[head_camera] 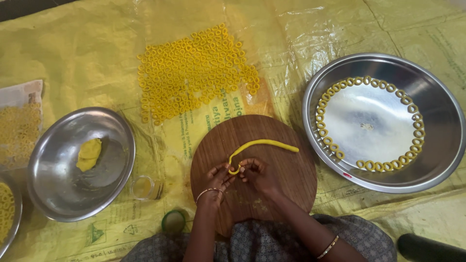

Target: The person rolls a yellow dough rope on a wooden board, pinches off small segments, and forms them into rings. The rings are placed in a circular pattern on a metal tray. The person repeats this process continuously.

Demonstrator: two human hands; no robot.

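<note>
A thin rope of yellow dough [264, 143] lies on a round wooden board [286, 170]. Its left end is curled into a small loop between my fingertips. My left hand [217, 177] and my right hand [256, 173] both pinch that loop end at the board's middle. A large steel plate [437, 116] at the right holds small dough rings [323, 131] lined along its inner edge. At the left, a steel bowl [53, 179] holds a lump of yellow dough [89, 155].
Many yellow dough rings [194, 70] are spread on the yellow plastic sheet [77, 53] beyond the board. A small glass cup [145, 188] and a green ring lid [173, 221] sit near my left arm. More rings lie on paper [19, 126] at far left.
</note>
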